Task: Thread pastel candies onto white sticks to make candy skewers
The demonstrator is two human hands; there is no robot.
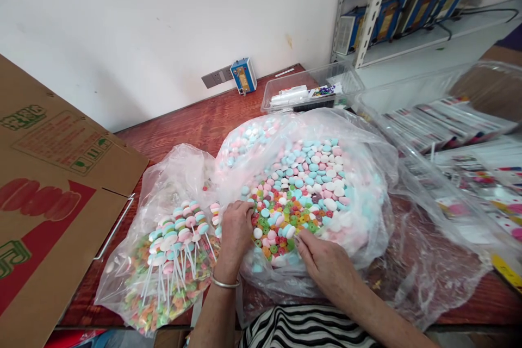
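Note:
My left hand (237,232), with a bangle at the wrist, is at the left edge of a large clear plastic bag (377,157). Its fingers curl against the candies; what they hold, if anything, is hidden. My right hand (322,255) pinches at the bag's near side. By its fingertips is a short row of white, blue and pink candies (289,230) on edge; any stick is hidden. The bag holds pastel disc candies (316,166) and colourful ring gummies (267,223). Left of my hands, several candy skewers (175,239) on white sticks lie on a second bag (179,160) of ring gummies.
A cardboard box (49,174) stands at left on the red-brown table (175,125). A clear tray (269,95) with white packets is behind the bag. At right is a larger clear bin (411,166) of printed packets. A blue box (243,75) sits by the wall socket.

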